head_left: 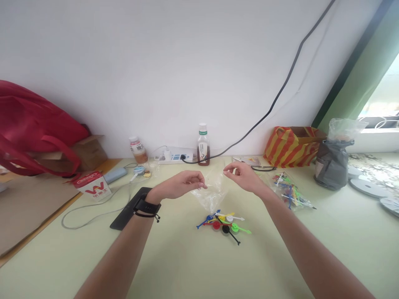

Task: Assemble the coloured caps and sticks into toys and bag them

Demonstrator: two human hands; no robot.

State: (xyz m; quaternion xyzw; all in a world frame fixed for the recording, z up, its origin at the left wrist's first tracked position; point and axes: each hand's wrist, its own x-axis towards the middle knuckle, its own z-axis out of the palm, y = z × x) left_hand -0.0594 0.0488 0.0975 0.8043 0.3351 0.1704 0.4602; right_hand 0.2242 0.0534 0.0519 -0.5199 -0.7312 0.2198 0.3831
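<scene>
Between my two hands hangs a clear plastic bag [212, 197], thin and crumpled. My left hand [183, 184], with a black watch [148, 206] and a cord bracelet on its wrist, pinches one side of the bag's top. On the other side, my right hand [241, 176] has thumb and forefinger closed at the upper edge. Just below the bag, a small pile of plastic arrow spinners [225, 228] lies on the pale green table [187, 265]. Their colours are blue, yellow, white, red, green and black.
Filled bags of coloured spinners [293, 193] lie right of my right arm. A black phone [131, 209] partly sits behind my left wrist. At the wall stand a brown drink bottle [203, 145], a power strip [177, 158] and a striped bag [286, 145]. A grey bag [332, 166] is farther right.
</scene>
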